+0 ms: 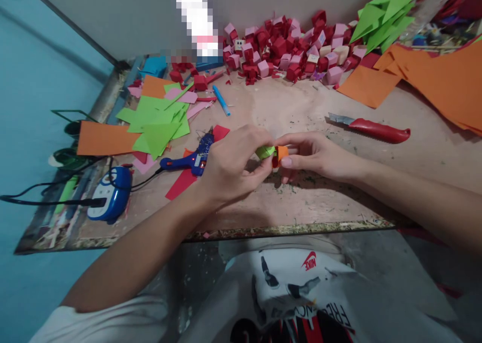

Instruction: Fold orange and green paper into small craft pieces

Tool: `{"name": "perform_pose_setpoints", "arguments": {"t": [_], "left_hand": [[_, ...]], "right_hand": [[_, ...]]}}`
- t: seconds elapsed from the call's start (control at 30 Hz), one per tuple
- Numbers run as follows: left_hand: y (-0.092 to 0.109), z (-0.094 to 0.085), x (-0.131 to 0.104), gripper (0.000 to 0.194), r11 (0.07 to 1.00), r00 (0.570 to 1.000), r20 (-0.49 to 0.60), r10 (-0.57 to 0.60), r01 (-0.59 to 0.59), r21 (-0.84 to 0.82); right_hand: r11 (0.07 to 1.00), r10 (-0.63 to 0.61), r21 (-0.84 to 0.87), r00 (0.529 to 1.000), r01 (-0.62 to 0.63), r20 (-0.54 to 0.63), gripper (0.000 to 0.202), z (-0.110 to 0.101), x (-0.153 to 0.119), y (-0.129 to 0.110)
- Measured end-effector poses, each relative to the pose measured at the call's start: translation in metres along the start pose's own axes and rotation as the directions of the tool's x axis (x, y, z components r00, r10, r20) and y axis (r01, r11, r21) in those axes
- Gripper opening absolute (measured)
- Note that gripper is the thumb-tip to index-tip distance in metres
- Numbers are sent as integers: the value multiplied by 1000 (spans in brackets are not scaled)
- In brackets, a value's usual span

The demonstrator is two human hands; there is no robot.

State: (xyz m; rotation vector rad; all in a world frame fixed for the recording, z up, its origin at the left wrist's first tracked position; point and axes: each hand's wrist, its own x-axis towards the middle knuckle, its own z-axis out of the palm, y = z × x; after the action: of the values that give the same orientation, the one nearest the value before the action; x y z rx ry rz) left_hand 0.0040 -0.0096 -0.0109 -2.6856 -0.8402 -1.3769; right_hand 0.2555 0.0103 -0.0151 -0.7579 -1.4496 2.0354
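Note:
My left hand (241,159) pinches a small light-green foam or paper piece (265,152) between thumb and fingers. From the other side, my right hand (311,154) grips a small orange piece (282,154), bent into a hollow shape. The two pieces meet, or nearly so, just above the wooden table (263,207); how they join is hidden by my fingers. A blue glue gun (198,157) lies left of my left hand, partly covered by it, on top of red sheet scraps (181,183).
A red-handled knife (380,129) lies to the right, a blue pen (221,101) beyond my hands. Small red and pink cubes (278,46) heap at the back. Green sheets (160,117) and orange sheets (437,77) lie at the sides. A cord runs from a blue power socket (111,195).

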Motion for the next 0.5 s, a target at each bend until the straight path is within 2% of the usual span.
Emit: {"name": "perform_pose_setpoints", "arguments": {"t": [0.33,0.5], "left_hand": [[0,1,0,25,998,998,16,56,-56,19],[0,2,-2,30,999,999,4,32,-32,18]], "right_hand": [[1000,-8,11,999,8,-34,45,3,1,-2],[1000,-13,18,999,14,-38,42,4,0,-2]]}}
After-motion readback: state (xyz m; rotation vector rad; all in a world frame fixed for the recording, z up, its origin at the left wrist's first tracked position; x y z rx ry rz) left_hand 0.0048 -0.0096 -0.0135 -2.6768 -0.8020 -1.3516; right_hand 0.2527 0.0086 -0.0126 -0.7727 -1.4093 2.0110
